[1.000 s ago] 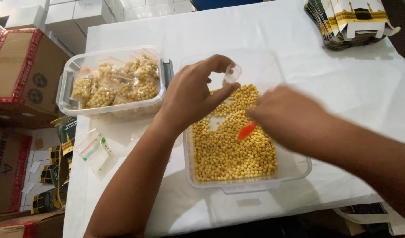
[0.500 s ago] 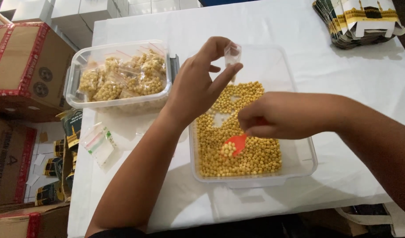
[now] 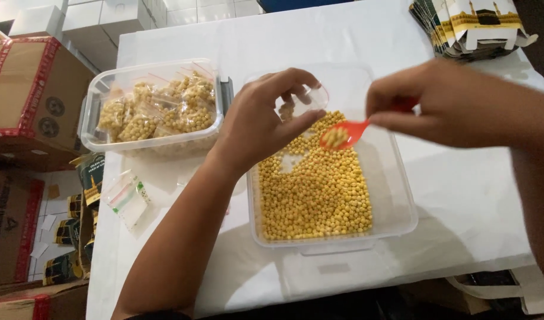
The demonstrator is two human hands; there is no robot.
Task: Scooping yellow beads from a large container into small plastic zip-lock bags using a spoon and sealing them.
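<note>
Left hand (image 3: pixel 257 127) pinches small clear bag (image 3: pixel 304 101); right hand (image 3: pixel 455 101) holds loaded red spoon (image 3: pixel 341 135) – filled bags (image 3: pixel 156 106) binned, main tub (image 3: pixel 396 195) half full.

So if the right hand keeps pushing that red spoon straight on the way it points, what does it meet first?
Most likely the small clear bag pinched open by the left hand. The right hand aims the red spoon, loaded with yellow beads, leftward at it. Depth is unclear; it might brush the left fingers first.
</note>
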